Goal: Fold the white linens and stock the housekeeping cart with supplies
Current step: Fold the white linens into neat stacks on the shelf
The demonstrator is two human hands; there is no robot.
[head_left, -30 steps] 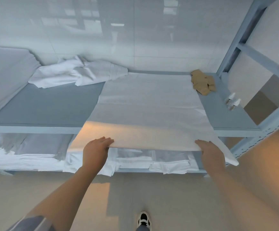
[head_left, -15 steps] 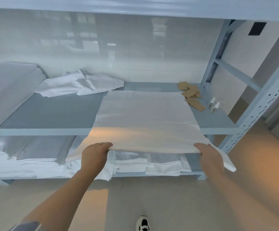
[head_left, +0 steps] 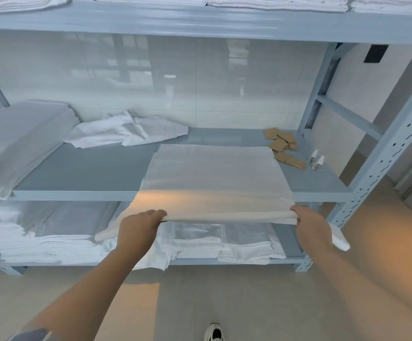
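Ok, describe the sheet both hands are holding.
The sheet is a plain white, thin woven-looking cloth, folded into a flat rectangle. Its far part lies spread on the middle shelf; its near edge overhangs the shelf front. The left hand and right hand each grip that near edge, one at each end. A loose corner hangs past the right hand. Warm light tints the near strip.

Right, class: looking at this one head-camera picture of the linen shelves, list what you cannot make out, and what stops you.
- Fingertips of the left hand and right hand: tucked under the white sheet.
- Small bottles: too small to read any labels.
- Brown packets: contents not visible.
- Top-shelf linens: cut off by the upper edge.
- Lower-shelf stacks: partly hidden behind the hanging sheet.
- Housekeeping cart: not in view.
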